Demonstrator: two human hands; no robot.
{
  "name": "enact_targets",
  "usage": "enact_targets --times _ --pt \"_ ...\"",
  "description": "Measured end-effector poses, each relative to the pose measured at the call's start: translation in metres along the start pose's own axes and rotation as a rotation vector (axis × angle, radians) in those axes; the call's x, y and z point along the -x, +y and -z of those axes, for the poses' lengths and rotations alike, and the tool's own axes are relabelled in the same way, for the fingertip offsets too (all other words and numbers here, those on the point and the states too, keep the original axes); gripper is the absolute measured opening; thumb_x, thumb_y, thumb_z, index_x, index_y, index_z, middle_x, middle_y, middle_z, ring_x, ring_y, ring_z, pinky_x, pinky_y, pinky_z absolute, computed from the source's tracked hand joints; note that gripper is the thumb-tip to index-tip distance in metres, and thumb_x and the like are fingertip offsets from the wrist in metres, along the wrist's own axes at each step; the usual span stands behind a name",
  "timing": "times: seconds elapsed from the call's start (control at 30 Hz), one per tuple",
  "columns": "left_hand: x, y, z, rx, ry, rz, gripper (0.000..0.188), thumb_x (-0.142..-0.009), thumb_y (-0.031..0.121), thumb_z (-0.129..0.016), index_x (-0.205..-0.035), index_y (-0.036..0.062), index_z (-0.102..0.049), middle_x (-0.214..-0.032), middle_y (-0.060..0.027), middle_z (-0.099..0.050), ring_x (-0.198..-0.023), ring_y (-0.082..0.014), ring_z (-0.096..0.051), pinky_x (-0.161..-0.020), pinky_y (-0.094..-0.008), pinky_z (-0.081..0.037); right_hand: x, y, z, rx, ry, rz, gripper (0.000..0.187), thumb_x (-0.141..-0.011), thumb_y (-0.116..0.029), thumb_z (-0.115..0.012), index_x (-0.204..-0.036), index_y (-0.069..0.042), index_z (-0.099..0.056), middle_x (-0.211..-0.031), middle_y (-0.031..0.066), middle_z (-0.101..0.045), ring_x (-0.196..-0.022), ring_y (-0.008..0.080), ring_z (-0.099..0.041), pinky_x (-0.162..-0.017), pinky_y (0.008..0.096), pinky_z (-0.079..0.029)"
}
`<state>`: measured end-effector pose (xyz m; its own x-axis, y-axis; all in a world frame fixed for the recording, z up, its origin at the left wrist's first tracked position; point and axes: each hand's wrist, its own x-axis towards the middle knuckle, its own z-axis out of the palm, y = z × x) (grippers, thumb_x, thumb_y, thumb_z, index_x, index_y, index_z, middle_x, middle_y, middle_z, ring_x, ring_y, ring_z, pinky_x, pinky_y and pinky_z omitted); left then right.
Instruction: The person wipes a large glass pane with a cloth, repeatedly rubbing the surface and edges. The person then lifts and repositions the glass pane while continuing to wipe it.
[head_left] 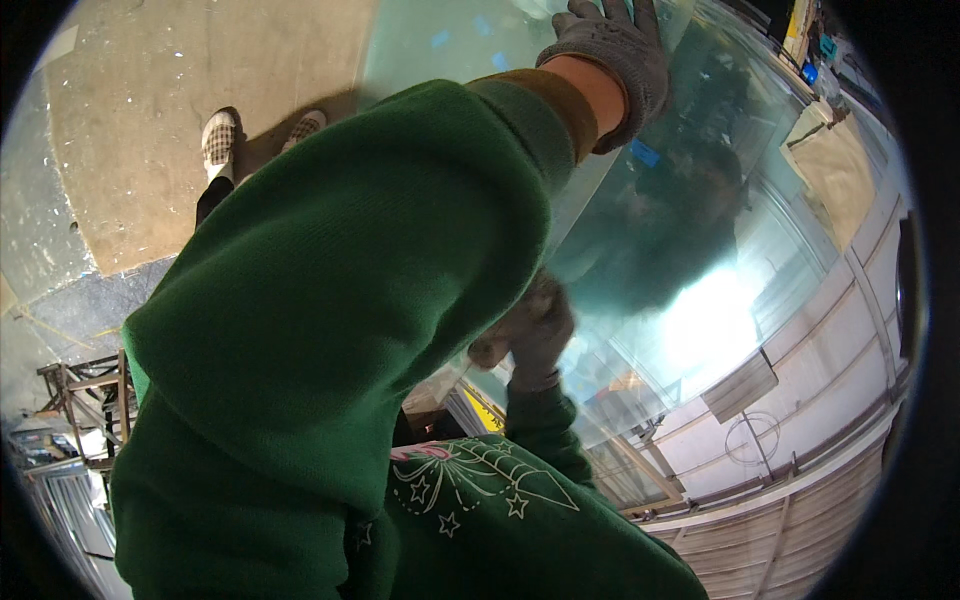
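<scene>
"So, how many of each thing have you got there?"

"Two hands, each in a grey glove point(625, 45), at the ends of two green sleeves. I make out at least four scraps of blue tape point(645, 153): three to the left of my upper hand, one just below it. Two checked shoes point(219, 138) stand on the tan floor covering point(140, 110), off to the left."

"And the glass?"

"The glass point(650, 225) spreads out in front of me and to the right, beneath my left hand. More than one edge shows, but I can't count the sheets."

"What are your hands doing?"

"My left hand point(613, 65) is opened out, its fingers a little apart, laid on the glass. My right hand point(540, 330) is lower down, fingers bent, close to the glass edge. Whether it pinches that edge or only rests beside it, I can't tell."

"Why not?"

"It's blurred, and my left sleeve point(350, 230) covers part of it. That sleeve also hides most of the legs above the shoes. The top of the view cuts off my left fingertips, a white glare point(712, 318) washes out part of the glass, and the metal frame point(95, 395) at far left is hard to make out."
</scene>
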<state>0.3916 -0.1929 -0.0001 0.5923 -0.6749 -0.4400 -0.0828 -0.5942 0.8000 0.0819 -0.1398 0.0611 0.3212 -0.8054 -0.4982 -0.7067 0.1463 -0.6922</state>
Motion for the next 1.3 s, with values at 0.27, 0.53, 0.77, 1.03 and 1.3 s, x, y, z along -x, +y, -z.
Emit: enact_targets --times 0.27,0.53,0.77,1.03,1.3 --pt "0.002 -0.015 -0.006 0.153 -0.068 -0.105 0.092 -0.106 0.041 -0.055 -0.169 -0.0066 -0.008 -0.173 -0.0352 -0.019 -0.148 -0.0540 -0.042 -0.116 -0.0618 -0.042 -0.014 0.004 0.004 0.704 0.095 0.382 0.016 -0.094 -0.013 -0.081 -0.100 -0.002 -0.071 -0.088 0.0053 -0.071 -0.082 0.0090 -0.062 -0.073 0.0297 -0.052" --pt "0.013 -0.013 0.015 0.231 -0.098 -0.112 0.091 -0.107 0.043 -0.053 -0.170 -0.0046 -0.008 -0.173 -0.0347 -0.019 -0.150 -0.0529 -0.039 -0.119 -0.0617 -0.037 -0.038 -0.021 -0.011 0.732 0.115 0.382 0.022 -0.093 -0.018 -0.082 -0.097 -0.002 -0.068 -0.086 0.0129 -0.072 -0.078 0.0172 -0.065 -0.072 0.0355 -0.055" --pt "-0.008 -0.016 0.000 0.119 -0.106 -0.079 0.085 -0.107 0.034 -0.051 -0.171 -0.0027 -0.010 -0.174 -0.0330 -0.019 -0.148 -0.0536 -0.040 -0.118 -0.0619 -0.039 0.013 0.026 -0.006 0.744 0.079 0.369 0.030 -0.090 -0.013 -0.086 -0.085 -0.004 -0.058 -0.079 0.0056 -0.062 -0.075 0.0124 -0.056 -0.070 0.0314 -0.052" --pt "-0.002 -0.011 -0.036 0.043 0.240 -0.063 0.091 -0.104 0.053 -0.057 -0.168 -0.0031 -0.023 -0.162 -0.0367 -0.037 -0.140 -0.0547 -0.051 -0.112 -0.0642 -0.047 -0.066 -0.022 -0.009 0.530 -0.026 0.390 0.012 -0.101 -0.015 -0.071 -0.101 -0.003 -0.071 -0.114 0.0055 -0.070 -0.089 0.0181 -0.066 -0.071 0.0349 -0.057" --pt "0.085 -0.092 -0.035 0.527 0.217 -0.288 0.096 -0.099 0.046 -0.073 -0.158 -0.0144 -0.029 -0.153 -0.0415 -0.044 -0.137 -0.0550 -0.053 -0.114 -0.0562 -0.046 -0.129 -0.087 -0.039 0.318 0.012 0.313 0.024 -0.095 -0.014 -0.075 -0.114 0.000 -0.073 -0.100 0.0028 -0.074 -0.092 0.0114 -0.066 -0.078 0.0298 -0.056"
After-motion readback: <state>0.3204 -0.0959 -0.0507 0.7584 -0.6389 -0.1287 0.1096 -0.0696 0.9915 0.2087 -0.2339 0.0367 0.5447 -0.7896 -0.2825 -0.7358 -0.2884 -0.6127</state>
